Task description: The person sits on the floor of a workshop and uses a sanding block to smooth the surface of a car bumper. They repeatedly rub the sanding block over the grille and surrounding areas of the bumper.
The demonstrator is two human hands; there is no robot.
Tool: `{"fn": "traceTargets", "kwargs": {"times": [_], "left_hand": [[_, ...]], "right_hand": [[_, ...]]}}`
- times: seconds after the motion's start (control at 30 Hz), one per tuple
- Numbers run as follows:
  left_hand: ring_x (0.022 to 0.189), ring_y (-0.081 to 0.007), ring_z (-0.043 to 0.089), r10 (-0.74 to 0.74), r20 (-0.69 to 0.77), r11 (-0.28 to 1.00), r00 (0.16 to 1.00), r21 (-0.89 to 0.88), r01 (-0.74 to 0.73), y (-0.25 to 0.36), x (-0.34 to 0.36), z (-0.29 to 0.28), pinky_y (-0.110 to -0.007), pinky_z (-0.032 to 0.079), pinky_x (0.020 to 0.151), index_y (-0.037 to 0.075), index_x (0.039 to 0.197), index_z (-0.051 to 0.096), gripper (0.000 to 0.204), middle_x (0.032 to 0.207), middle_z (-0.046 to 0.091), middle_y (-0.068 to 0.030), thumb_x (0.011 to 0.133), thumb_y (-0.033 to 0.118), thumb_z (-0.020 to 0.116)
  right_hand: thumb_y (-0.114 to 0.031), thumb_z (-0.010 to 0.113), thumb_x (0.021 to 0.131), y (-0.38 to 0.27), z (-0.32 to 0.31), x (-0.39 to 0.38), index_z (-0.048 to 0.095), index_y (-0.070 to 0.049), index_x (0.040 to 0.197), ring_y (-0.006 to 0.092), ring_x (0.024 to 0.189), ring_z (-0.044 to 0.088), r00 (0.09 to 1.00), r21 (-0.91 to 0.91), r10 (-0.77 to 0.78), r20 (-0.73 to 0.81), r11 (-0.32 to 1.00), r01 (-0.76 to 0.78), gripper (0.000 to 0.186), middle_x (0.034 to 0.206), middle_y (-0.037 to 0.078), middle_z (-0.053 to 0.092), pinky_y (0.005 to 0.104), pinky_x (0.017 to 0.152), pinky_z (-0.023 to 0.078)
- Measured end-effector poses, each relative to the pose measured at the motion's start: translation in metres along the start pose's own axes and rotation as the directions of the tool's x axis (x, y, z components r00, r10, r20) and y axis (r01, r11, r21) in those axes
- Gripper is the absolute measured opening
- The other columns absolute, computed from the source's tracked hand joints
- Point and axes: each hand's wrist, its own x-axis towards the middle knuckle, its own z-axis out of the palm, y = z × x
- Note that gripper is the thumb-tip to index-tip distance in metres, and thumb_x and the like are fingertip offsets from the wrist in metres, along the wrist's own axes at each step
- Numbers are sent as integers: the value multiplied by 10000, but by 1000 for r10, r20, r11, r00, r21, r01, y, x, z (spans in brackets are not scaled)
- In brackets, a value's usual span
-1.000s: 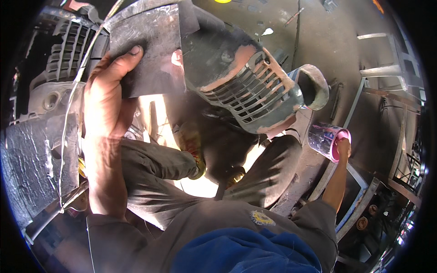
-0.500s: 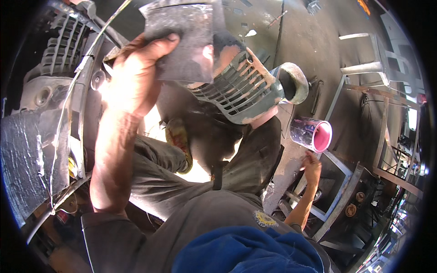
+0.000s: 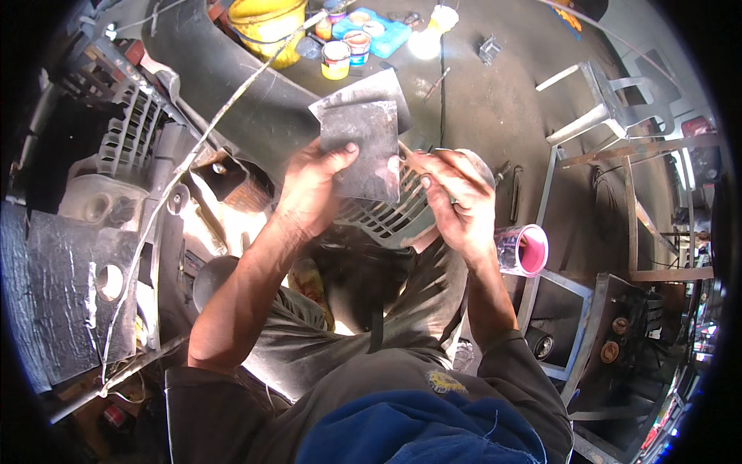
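My left hand (image 3: 313,189) grips a grey, smeared flat metal plate (image 3: 362,139) by its lower left edge and holds it up in front of me. My right hand (image 3: 456,205) is pinched on a thin stick-like tool (image 3: 410,157) whose tip touches the plate's right edge. Under both hands lies a grey slatted car grille (image 3: 386,220), resting across my knees. A small open tin with a pink inside (image 3: 527,250) stands just right of my right wrist on a metal frame.
A dark car bumper (image 3: 224,85) curves across the upper left. A yellow bucket (image 3: 267,27), small paint tins (image 3: 336,58) and a blue tray (image 3: 379,31) sit on the floor beyond it. Car body parts (image 3: 100,201) crowd the left; metal frames (image 3: 610,116) stand at right.
My right hand came up from beside the pink tin to the plate with the stick. My left hand lowered the plate to the middle. The view tilted up, showing the bucket and tins.
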Motion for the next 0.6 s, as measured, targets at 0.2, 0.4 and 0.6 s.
{"fn": "traceTargets", "kwargs": {"times": [0.2, 0.4, 0.6], "left_hand": [[1037, -220, 640, -56, 67, 997, 996, -42, 59, 8, -3, -1, -382, 504, 928, -15, 1229, 546, 406, 1128, 646, -115, 876, 152, 656], [1015, -232, 650, -164, 63, 965, 985, -195, 173, 13, -4, -8, -381, 521, 914, -29, 1209, 548, 370, 1110, 651, -124, 899, 158, 628], [884, -215, 672, -166, -72, 944, 984, -300, 137, 21, -9, -2, -318, 574, 715, 5, 1099, 581, 229, 1009, 663, -112, 921, 147, 606]], "right_hand": [[118, 549, 841, 15, 13, 18, 644, -16, 1192, 176, 924, 602, 983, 353, 39, 181, 930, -102, 388, 1045, 103, 634, 265, 784, 470], [66, 601, 885, 21, 18, 20, 649, 1, 1181, 201, 1073, 596, 947, 662, 116, 301, 689, -295, 306, 1187, 123, 611, 318, 930, 495], [90, 637, 854, 15, 40, 22, 660, 33, 1144, 214, 1072, 610, 975, 779, 174, 138, 589, -216, 297, 1182, 130, 610, 306, 920, 506]]}}
